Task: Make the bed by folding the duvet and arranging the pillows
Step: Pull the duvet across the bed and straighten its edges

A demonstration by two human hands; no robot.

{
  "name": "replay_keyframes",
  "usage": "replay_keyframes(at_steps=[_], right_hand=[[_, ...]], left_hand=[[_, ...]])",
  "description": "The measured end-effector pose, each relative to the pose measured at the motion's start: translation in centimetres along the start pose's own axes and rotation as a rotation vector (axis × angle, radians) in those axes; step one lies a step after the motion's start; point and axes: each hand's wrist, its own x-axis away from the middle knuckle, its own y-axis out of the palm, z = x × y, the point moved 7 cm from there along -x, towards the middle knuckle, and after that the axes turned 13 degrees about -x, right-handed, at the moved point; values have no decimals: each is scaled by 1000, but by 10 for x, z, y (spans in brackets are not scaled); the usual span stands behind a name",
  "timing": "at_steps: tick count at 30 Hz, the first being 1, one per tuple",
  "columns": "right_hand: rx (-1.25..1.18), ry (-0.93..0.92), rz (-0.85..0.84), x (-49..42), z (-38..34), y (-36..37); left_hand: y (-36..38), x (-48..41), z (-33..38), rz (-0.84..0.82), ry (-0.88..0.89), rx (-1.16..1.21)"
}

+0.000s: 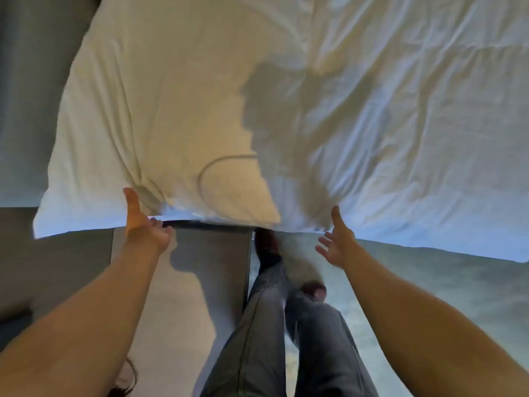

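A white pillow fills the frame from nine to twelve o'clock, resting on the white duvet that spreads toward three o'clock across the bed. The left hand touches the pillow's near edge at seven o'clock, thumb up, fingers loosely curled, pinching nothing visible. The right hand is spread at the duvet's edge at five o'clock. This looks like pillow arranging; next probably means gripping and shifting it. The headboard and other pillows are out of frame.
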Motion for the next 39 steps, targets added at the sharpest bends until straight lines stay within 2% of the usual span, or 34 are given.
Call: replay_keyframes(at_steps=[8,11,14,16,18,21,27,31,33,35,36,39], right_hand=[[-478,131,-97,-32,23,38],[-602,61,-143,-36,29,45],[-661,10,-123,-26,38,36],[-667,-6,-100,-16,44,24],[-691,12,-89,-4,47,11],[-715,-16,-98,25,38,-11],[-637,-144,-48,112,4,-50],[-527,-274,35,178,-37,-51],[-586,-391,132,195,-69,-64],[-580,-554,103,202,-117,-65],[-524,-588,91,218,-140,-56],[-597,-618,147,266,-208,-31]], left_hand=[[-5,-51,12,-33,72,35],[-6,-61,15,-90,117,46],[-6,-60,18,-200,158,74],[-13,-56,20,-212,184,78],[-20,-39,22,-169,200,66],[-36,-2,32,-17,255,54],[-64,93,82,124,522,-10],[-51,174,131,135,710,-103],[-29,208,161,90,768,-140],[0,240,193,43,799,-132],[16,250,211,29,803,-115],[71,267,262,-6,844,-85]])
